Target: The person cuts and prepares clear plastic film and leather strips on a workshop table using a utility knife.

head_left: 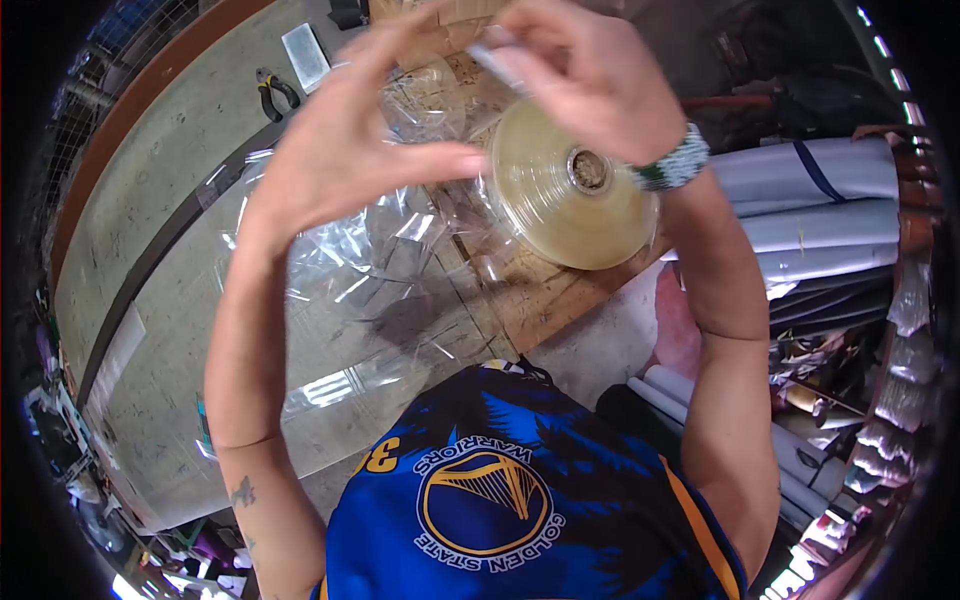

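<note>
Both my hands are raised above a table. My left hand (350,140) has its thumb stretched toward the right and its fingers apart, with nothing in it. Higher up on the right, my right hand (590,75) has curled fingers, blurred by motion; what they hold, if anything, I cannot make out. Beneath and beside it lies a large yellowish roll of clear film (570,225) with a round core, on a wooden board (550,305). Crumpled clear plastic (350,250) spreads over the table under my left hand.
Black-and-yellow pliers (272,97) and a pale rectangular object (305,57) lie at the upper left. A dark strip (150,258) curves along the table (160,180). Long pale rolls (820,210) are stacked on the right.
</note>
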The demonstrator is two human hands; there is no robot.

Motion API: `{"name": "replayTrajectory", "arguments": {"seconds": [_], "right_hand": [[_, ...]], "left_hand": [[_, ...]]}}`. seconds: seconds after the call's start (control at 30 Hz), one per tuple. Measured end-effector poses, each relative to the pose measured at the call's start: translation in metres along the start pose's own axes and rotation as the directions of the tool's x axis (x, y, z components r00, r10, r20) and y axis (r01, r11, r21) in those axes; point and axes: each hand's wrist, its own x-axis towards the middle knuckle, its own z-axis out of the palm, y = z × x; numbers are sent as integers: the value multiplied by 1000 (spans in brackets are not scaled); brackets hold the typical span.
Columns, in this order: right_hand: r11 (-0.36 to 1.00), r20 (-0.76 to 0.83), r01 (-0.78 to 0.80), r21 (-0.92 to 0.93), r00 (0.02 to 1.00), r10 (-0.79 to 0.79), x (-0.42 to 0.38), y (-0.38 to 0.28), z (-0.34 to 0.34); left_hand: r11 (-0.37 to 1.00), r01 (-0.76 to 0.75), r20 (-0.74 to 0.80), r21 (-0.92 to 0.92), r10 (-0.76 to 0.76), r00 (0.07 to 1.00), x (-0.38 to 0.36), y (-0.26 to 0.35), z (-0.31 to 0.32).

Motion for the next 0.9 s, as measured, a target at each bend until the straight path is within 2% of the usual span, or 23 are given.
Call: {"name": "replayTrajectory", "arguments": {"seconds": [0.07, 0.17, 0.2, 0.23, 0.27, 0.33, 0.4, 0.43, 0.5, 0.53, 0.57, 0.6, 0.63, 0.67, 0.7, 0.73, 0.77, 0.8, 0.83, 0.87, 0.9], "right_hand": [[989, -63, 103, -104, 992, -110, 4, -11, 11], [1000, -14, 22, 11, 1000, -21, -7, 12, -5], [996, 73, -77, -46, 994, 80, -16, 23, -16], [979, 151, -173, -112, 970, 188, -29, 37, -28], [960, 170, -218, -175, 954, 247, -45, 56, -41], [921, 171, -268, -282, 931, 323, -83, 102, -65], [880, 138, -328, -345, 909, 393, -129, 147, -91], [853, 117, -376, -363, 889, 442, -144, 160, -99], [843, 107, -414, -343, 874, 473, -150, 153, -102], [843, 104, -423, -331, 872, 479, -149, 146, -102], [892, 120, -337, -301, 915, 385, -134, 127, -90], [908, 176, -328, -262, 909, 379, -116, 107, -74], [938, 203, -194, -288, 945, 257, -99, 89, -55], [971, 217, -146, -191, 958, 187, -87, 72, -32], [973, 245, -83, -213, 960, 136, -75, 53, -14], [977, 241, -36, -212, 967, 88, -64, 45, -2], [977, 236, 0, -212, 970, 52, -58, 39, 8], [976, 233, 31, -217, 972, 21, -54, 38, 13], [993, 218, 46, -109, 976, -22, -50, 45, 5], [993, 242, -3, -122, 970, 33, -51, 55, -8], [989, 266, -51, -139, 960, 87, -53, 70, -25]], "left_hand": [[996, 79, 146, -49, -71, 987, 23, 36, 7], [961, 277, 266, 8, -269, 926, 32, 29, -6], [978, 202, 192, -51, -189, 963, 25, 19, -11], [982, 182, 161, -39, -174, 971, 17, 7, -25], [975, 216, 154, 51, -221, 963, 10, -8, -43], [979, 202, -10, 13, -202, 979, -16, -43, -65], [923, 343, -53, 175, -339, 939, -47, -99, -91], [892, 422, -94, 164, -412, 906, -64, -134, -94], [798, 210, 131, 565, -337, 932, -101, -204, -96], [743, 269, 129, 613, -429, 894, -108, -183, -78], [757, 225, 125, 614, -374, 919, -111, -186, -58], [852, 220, 87, 474, -294, 952, -92, -124, -29], [926, 105, 155, 362, -171, 973, -72, -79, -3], [975, 40, 129, 220, -70, 989, -57, -53, 31], [981, -37, 100, 193, 18, 995, -40, -14, 62], [996, -7, 76, 84, 1, 997, -24, 2, 94], [986, -11, -60, 166, 22, 998, -13, 11, 118], [978, 94, 48, 188, -104, 993, -3, 9, 113], [957, 198, 151, 212, -232, 961, 13, 5, 106], [924, 301, 251, 236, -357, 900, 20, 5, 105], [958, 171, 26, 229, -181, 983, 11, -1, 95]]}}
